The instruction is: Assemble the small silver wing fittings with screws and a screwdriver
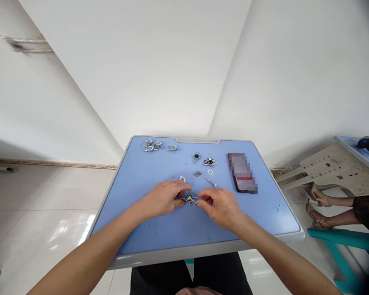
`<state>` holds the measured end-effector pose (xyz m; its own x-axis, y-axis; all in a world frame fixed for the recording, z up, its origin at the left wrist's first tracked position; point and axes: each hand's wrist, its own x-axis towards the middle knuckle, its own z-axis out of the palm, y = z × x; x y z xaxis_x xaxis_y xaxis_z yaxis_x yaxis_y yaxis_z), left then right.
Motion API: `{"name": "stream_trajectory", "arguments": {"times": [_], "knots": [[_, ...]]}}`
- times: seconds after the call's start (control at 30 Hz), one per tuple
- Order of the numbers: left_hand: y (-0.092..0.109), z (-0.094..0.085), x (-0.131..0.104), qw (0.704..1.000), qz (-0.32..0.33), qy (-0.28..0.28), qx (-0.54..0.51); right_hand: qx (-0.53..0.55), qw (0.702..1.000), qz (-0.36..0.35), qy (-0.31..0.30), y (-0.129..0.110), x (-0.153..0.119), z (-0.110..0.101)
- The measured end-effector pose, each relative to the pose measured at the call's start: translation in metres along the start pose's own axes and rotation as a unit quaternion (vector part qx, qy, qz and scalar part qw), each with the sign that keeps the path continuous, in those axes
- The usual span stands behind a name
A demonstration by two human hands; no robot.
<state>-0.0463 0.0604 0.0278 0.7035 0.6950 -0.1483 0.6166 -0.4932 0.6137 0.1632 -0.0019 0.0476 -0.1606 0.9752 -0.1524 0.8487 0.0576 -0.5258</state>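
A small metal valve [189,199] with a round middle and thin side stubs lies low over the blue table, between my two hands. My left hand [167,198] has its fingers curled at the valve's left stub, the thumb against it. From the other side, the thumb and forefinger of my right hand [224,208] close on the right stub. Just beyond my left fingers is a flat metal plate with a hole [182,179], partly covered. A thin metal rod-like part [211,182] lies past my right fingers. Close by are an oval plate [210,172] and a small disc-shaped part [198,173].
Several metal valve bodies [153,145] are grouped at the table's far left, with another [174,148] beside them. Two black-centred assemblies [197,157] [210,162] sit farther back. A phone [244,180] lies at right. Another person's feet [320,205] show near a teal stool [341,241].
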Motion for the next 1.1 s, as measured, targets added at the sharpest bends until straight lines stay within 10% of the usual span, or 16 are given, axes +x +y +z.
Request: {"name": "stream_trajectory", "arguments": {"times": [0.3, 0.63, 1.1], "knots": [[-0.032, -0.026, 0.010, 0.987, -0.087, 0.126, 0.047, -0.036, 0.999, 0.010, 0.031, 0.009, 0.017, -0.019], [-0.037, -0.018, 0.017, 0.983, -0.083, 0.141, 0.080, -0.226, 0.973, -0.038, -0.032, -0.027, 0.062, 0.009], [-0.033, -0.008, 0.021, 0.984, -0.056, 0.130, 0.112, -0.233, 0.972, -0.038, -0.008, -0.024, 0.065, 0.016]]}}
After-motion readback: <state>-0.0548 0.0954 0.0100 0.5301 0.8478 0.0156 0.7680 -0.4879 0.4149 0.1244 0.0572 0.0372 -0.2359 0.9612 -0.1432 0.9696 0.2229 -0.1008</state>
